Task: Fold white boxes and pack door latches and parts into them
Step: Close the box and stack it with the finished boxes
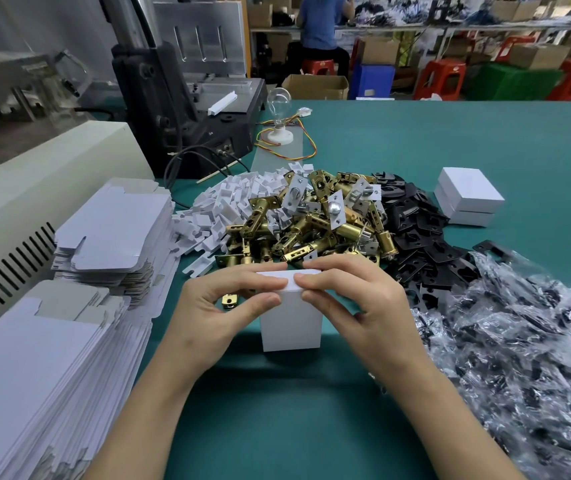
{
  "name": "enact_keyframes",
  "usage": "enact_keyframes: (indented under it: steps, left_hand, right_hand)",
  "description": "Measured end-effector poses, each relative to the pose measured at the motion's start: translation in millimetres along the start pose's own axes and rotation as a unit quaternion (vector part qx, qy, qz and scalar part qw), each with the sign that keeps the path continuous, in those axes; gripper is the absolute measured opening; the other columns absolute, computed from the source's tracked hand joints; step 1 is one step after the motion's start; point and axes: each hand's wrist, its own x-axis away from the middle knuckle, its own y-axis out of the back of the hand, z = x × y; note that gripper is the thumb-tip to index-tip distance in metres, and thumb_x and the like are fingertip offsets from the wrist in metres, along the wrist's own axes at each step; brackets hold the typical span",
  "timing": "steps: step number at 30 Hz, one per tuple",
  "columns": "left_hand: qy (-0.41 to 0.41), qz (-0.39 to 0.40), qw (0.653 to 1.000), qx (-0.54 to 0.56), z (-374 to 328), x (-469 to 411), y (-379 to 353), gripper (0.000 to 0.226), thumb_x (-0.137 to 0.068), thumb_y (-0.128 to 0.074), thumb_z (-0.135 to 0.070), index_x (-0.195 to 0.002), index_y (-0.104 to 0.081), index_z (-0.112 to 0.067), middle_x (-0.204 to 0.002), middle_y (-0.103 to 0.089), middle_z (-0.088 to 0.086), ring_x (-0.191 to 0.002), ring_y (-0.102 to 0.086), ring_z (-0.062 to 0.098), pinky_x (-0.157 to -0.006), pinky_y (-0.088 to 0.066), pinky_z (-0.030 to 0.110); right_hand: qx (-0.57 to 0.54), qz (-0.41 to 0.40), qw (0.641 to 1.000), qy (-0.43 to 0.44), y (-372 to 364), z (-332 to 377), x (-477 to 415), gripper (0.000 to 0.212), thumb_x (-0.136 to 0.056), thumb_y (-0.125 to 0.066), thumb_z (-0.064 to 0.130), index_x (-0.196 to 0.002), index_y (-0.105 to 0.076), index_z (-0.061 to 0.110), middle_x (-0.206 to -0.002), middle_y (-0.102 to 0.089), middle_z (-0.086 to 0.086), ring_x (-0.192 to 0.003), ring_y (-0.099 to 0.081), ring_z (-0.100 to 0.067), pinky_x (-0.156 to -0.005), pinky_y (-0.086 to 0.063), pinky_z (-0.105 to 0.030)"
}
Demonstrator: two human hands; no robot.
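Note:
A white box (291, 323) stands upright on the green table (311, 410) in front of me. My left hand (218, 313) pinches its top edge from the left. My right hand (360, 303) pinches the same top edge from the right, fingertips nearly meeting the left ones at the top flap. Behind the box lies a heap of brass door latches (311, 223). White plastic parts (221, 206) are piled to its left and black plates (415, 233) to its right. A single brass piece (229, 301) lies under my left fingers.
Stacks of flat white box blanks (69, 306) fill the left side. Clear bags of dark parts (519, 358) cover the right. Two closed white boxes (467, 197) are stacked at the far right. A machine (187, 109), a bulb (279, 109) and a seated person (322, 26) are behind.

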Motion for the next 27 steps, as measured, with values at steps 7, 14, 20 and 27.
enact_keyframes:
  steps: [7, 14, 20, 27]
  left_hand:
    - [-0.002, 0.007, 1.000, 0.002, -1, 0, 0, 0.017, -0.088, -0.079, -0.031, -0.104, -0.084, -0.035, -0.119, -0.079, -0.006, -0.117, -0.072, 0.019, -0.097, -0.056, 0.024]
    - [0.010, 0.009, 1.000, -0.001, -2, 0, 0, 0.018, -0.087, -0.078, -0.033, -0.102, -0.084, -0.040, -0.117, -0.079, -0.007, -0.114, -0.073, 0.017, -0.093, -0.057, 0.023]
    - [0.075, 0.040, 0.996, 0.006, 2, 2, 2, 0.043, -0.086, -0.081, -0.024, -0.121, -0.076, -0.048, -0.119, -0.078, -0.010, -0.112, -0.074, 0.012, -0.087, -0.059, 0.020]
    - [0.112, 0.005, 0.993, 0.025, 8, -2, -1, 0.047, -0.087, -0.076, -0.021, -0.124, -0.069, -0.049, -0.119, -0.077, -0.010, -0.112, -0.073, 0.014, -0.085, -0.061, 0.026]
  right_hand:
    - [0.000, 0.009, 1.000, -0.015, -1, -1, 0, 0.022, -0.098, -0.065, 0.032, -0.106, -0.080, 0.017, -0.113, -0.070, 0.002, -0.109, -0.065, -0.015, -0.086, -0.055, -0.037]
    - [-0.002, 0.017, 0.999, -0.033, -1, 1, 0, 0.023, -0.098, -0.065, 0.033, -0.103, -0.080, 0.016, -0.112, -0.069, 0.001, -0.108, -0.064, -0.016, -0.082, -0.055, -0.037]
    - [-0.027, 0.019, 0.997, -0.069, -2, -1, 1, 0.019, -0.099, -0.066, 0.027, -0.112, -0.077, 0.020, -0.116, -0.067, 0.006, -0.112, -0.063, -0.014, -0.086, -0.054, -0.031]
    - [0.002, 0.066, 0.988, -0.143, -10, 9, 8, 0.076, -0.086, -0.073, 0.055, -0.150, -0.041, 0.030, -0.131, -0.049, 0.015, -0.116, -0.054, -0.003, -0.096, -0.048, -0.022]
